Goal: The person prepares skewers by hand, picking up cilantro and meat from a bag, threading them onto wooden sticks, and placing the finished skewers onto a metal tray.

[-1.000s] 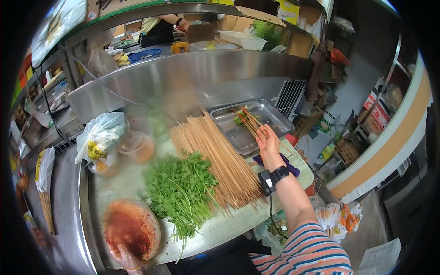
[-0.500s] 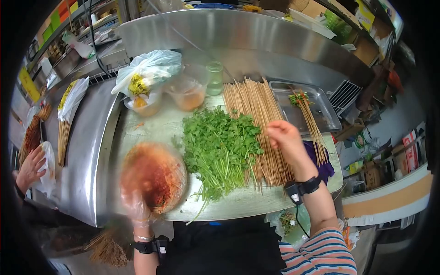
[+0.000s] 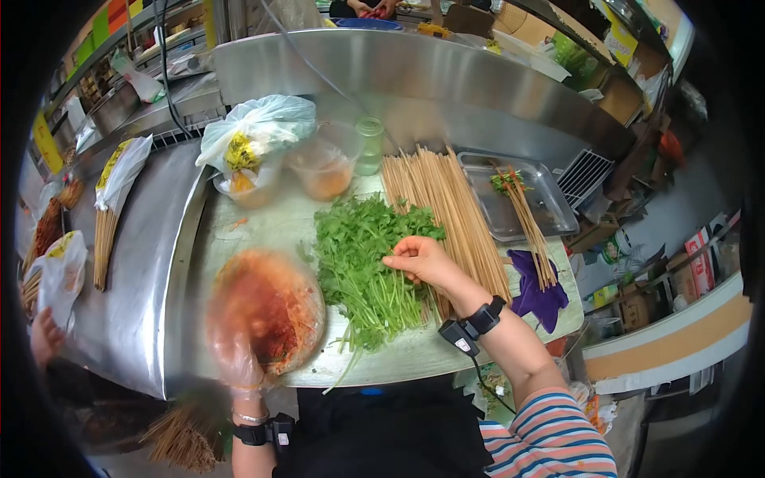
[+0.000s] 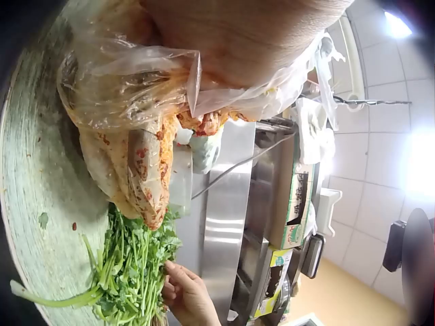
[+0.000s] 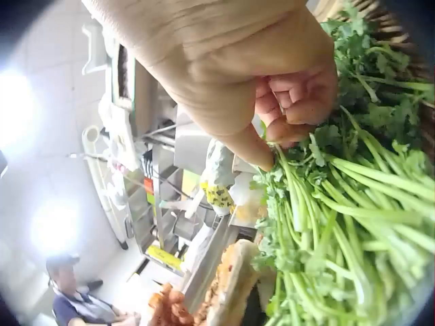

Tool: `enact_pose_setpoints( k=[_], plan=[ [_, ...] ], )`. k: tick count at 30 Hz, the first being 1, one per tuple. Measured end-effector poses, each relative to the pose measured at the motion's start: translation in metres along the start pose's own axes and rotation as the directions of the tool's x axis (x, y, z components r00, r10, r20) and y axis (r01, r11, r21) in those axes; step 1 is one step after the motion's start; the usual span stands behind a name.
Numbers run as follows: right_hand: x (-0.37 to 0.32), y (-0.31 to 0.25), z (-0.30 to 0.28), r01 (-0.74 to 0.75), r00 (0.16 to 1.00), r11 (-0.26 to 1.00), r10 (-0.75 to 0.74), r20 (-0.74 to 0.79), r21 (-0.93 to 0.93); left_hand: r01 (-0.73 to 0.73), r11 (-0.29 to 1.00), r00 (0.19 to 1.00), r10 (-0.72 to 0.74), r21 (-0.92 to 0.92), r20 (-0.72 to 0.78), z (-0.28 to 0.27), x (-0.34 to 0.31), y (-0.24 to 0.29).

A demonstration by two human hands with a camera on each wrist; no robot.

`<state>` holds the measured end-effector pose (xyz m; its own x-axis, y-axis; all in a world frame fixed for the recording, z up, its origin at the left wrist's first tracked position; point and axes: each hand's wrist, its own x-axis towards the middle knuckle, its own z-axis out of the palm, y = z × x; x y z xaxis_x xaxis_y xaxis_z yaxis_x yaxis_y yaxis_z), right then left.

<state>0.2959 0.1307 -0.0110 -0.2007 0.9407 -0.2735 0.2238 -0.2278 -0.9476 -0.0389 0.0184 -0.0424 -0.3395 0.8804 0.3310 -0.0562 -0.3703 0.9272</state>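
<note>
Right hand shifted from sticks to herbs, pinching them narrowly, left hand at bowl, 8 o'clock of herbs, finger spread unclear

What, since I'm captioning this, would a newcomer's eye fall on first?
Probably the heap of bright green leafy herbs mid-worktop, the bare right hand among its leaves. Next, likely the round, pale-rimmed bowl of red mix to its left, with the left hand in a clear plastic glove. Then the long sheaf of thin wooden skewers, right of the herbs.
</note>
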Motion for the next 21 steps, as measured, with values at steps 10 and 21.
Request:
enact_pose_setpoints(
  k=[10, 21],
  plan=[
    [0.000, -0.006, -0.014, -0.079, 0.997, 0.975, 0.078, 0.013, 0.207, -0.085, 0.967, 0.996, 0.089, 0.241, -0.003, -0.015, -0.002, -0.014],
    [-0.019, -0.044, -0.036, 0.102, 0.995, 0.979, -0.101, -0.016, 0.178, -0.114, 0.953, 0.991, 0.129, 0.282, -0.035, -0.015, -0.004, -0.021]
  ],
)
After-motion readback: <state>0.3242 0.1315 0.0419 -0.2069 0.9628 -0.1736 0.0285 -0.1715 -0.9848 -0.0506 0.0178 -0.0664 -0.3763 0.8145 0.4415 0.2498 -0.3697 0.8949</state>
